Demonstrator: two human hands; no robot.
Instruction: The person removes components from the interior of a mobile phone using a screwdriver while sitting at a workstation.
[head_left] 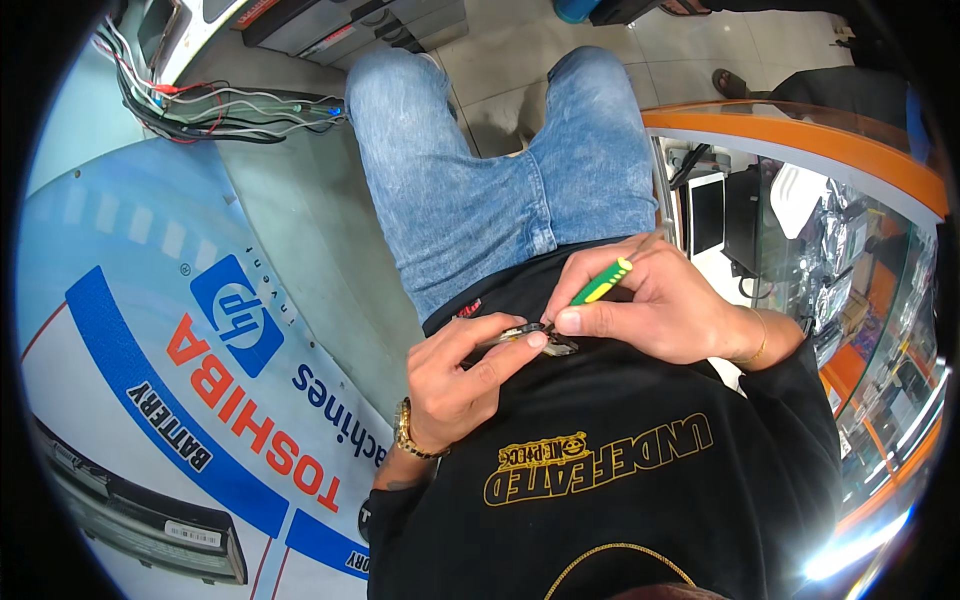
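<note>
Over my lap, my left hand [458, 375] pinches a small dark electronic part [562, 347] between thumb and fingers. The part has a pale or metallic lower edge; much of it is covered by my fingertips, so its exact kind does not show. My right hand [655, 305] is closed on a slim hand tool [602, 284] with a green and yellow handle, shaped like a small screwdriver. The handle slants down toward the part, where the right fingertips nearly meet the left ones. The tool's working end is hidden.
On my left is a printed blue and white panel [150, 260], with a long black battery pack [140, 510] lying on it. A bundle of cables [230, 125] hangs at upper left. A glass display case [880, 300] with an orange edge stands close on my right, holding a white-framed device [707, 215].
</note>
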